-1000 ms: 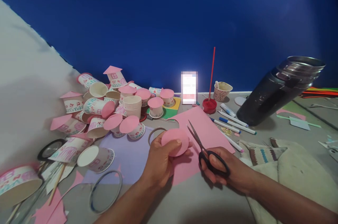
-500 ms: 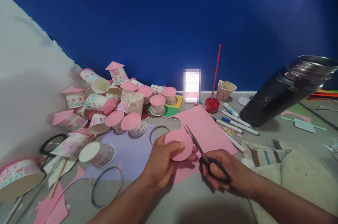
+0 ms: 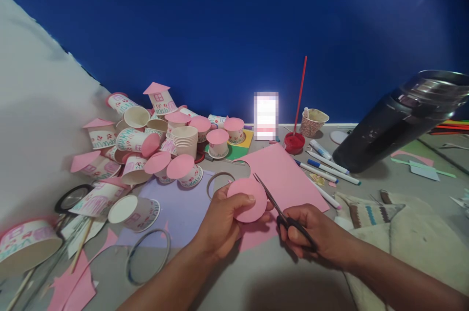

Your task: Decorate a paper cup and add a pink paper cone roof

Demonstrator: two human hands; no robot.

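Note:
Between the thumb and fingers of my left hand (image 3: 220, 218) is a round pink paper disc (image 3: 252, 206), tilted toward me. My right hand (image 3: 309, 233) grips black-handled scissors (image 3: 269, 193), fingers through the loops. Their blades point up and left, nearly together, close by the disc's right edge; whether they touch it I cannot tell. Beneath both hands lies a larger sheet of pink paper (image 3: 286, 179) with a curved cut at its upper left corner.
Paper cups with drawn windows and pink paper tops (image 3: 179, 169) crowd the left. A stack of plain cups (image 3: 184, 142) stands among them. Markers (image 3: 322, 172), a red bowl (image 3: 294, 144), a dark flask (image 3: 388, 125) and a cloth bag (image 3: 421, 242) are right. Tape rings (image 3: 148, 257) lie left.
The scissor blades have drawn closer together beside the disc. My left hand keeps its hold on the disc, almost unmoved. The view has shifted slightly.

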